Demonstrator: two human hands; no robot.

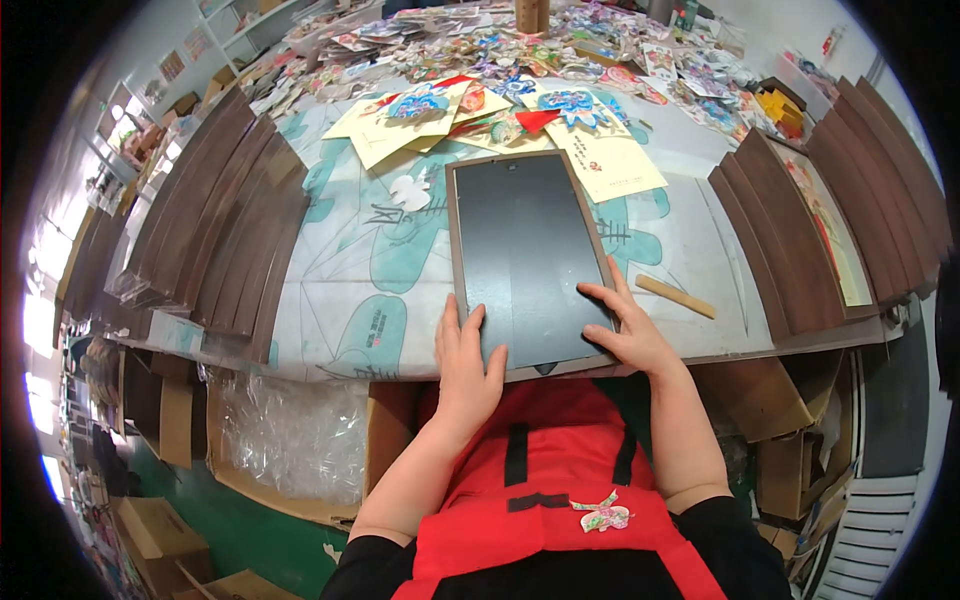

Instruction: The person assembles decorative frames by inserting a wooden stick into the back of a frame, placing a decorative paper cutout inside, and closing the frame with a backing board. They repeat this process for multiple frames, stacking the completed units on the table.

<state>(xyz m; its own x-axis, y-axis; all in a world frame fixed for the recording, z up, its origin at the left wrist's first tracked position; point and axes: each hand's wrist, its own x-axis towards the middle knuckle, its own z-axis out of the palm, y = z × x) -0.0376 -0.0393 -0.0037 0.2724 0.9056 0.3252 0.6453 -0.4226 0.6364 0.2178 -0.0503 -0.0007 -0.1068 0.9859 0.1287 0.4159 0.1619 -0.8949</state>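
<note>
A dark picture frame point(520, 240) with a brown rim and a black back panel lies on the table at the near edge, its back facing up. My left hand point(466, 365) holds its lower left edge, with fingers along the side and thumb over the panel. On the lower right edge, my right hand point(632, 325) has one finger outside the rim and others bent onto the panel. A flat wooden stick point(676, 296) lies just right of that hand. Left of the frame is a small white paper cut-out point(409, 190).
Brown frames stand in rows at the left point(215, 225) and right point(775, 235). Beyond are cream cards point(610, 165) with blue paper cut-outs point(570, 106), then a heap of colourful pieces point(440, 40). Below the table edge, a cardboard box point(385, 430) contains clear plastic wrap point(290, 435).
</note>
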